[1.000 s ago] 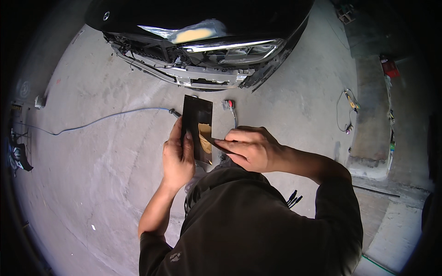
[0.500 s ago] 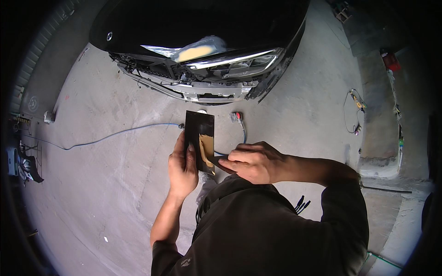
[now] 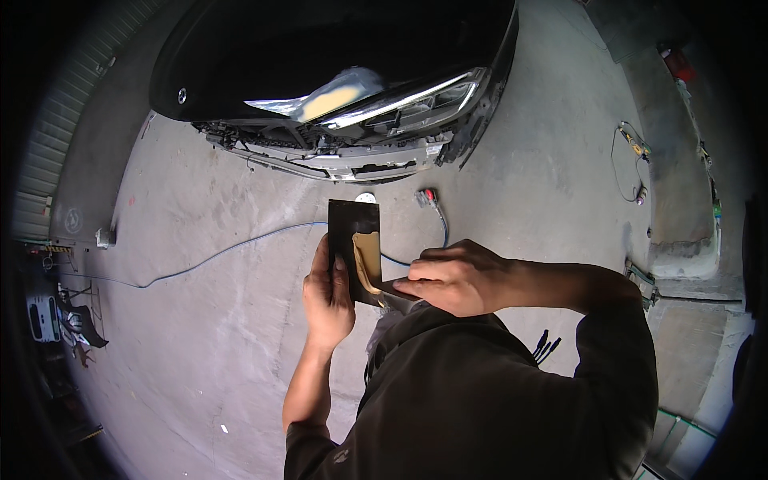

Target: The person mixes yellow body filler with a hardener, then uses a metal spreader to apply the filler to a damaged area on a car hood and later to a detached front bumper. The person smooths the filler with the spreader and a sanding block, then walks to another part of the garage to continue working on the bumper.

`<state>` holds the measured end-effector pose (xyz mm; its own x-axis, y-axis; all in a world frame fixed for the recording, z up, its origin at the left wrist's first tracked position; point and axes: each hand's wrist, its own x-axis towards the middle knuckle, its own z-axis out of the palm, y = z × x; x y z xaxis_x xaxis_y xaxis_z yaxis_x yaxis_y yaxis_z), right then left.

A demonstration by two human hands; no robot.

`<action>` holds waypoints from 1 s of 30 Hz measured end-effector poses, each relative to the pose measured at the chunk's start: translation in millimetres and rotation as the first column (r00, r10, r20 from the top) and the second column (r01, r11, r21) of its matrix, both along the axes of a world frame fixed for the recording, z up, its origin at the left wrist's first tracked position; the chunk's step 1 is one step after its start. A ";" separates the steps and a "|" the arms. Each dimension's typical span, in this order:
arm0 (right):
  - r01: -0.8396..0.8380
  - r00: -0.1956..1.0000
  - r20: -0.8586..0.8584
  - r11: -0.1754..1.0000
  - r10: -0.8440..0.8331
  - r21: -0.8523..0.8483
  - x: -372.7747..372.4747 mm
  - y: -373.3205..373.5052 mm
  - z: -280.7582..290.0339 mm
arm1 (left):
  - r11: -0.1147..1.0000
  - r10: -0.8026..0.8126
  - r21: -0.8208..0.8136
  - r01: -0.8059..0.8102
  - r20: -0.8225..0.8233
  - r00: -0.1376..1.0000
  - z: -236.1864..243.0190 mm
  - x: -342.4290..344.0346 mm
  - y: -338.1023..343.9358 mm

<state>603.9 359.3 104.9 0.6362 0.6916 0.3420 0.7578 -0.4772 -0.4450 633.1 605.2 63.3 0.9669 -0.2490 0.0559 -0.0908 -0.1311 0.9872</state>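
Note:
My left hand (image 3: pixel 329 302) is closed on a dark rectangular mixing board (image 3: pixel 346 214), its thumb lying over the top face. Tan body filler (image 3: pixel 367 254) is smeared on the right half of that board, with a thicker ridge curving down toward the lower right corner. At that corner my right hand (image 3: pixel 458 280) grips a thin dark spreader (image 3: pixel 398 291), fingers pressed along it. Much of the spreader is hidden by the fingers. Beyond the board stands a black car (image 3: pixel 264 64), with a tan and grey repair patch (image 3: pixel 332 99) above its headlight (image 3: pixel 424 108).
The car's bumper is off, baring its front beam (image 3: pixel 376 166). A red-ended air tool (image 3: pixel 430 197) with a blue hose (image 3: pixel 240 240) lies on the concrete floor, beside a white disc (image 3: pixel 366 198). A yellow corded tool (image 3: pixel 636 144) lies far right.
My right hand and the spreader have drawn slightly right, off the board's lower corner. The filler ridge now reaches lower. The whole view has shifted a little; my left hand keeps its hold.

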 end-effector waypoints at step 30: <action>0.052 0.997 0.046 0.984 -0.061 0.173 -5.2 2.6 -3.4 | 0.998 0.008 0.068 -0.015 0.105 0.994 2.4 -1.3 -0.5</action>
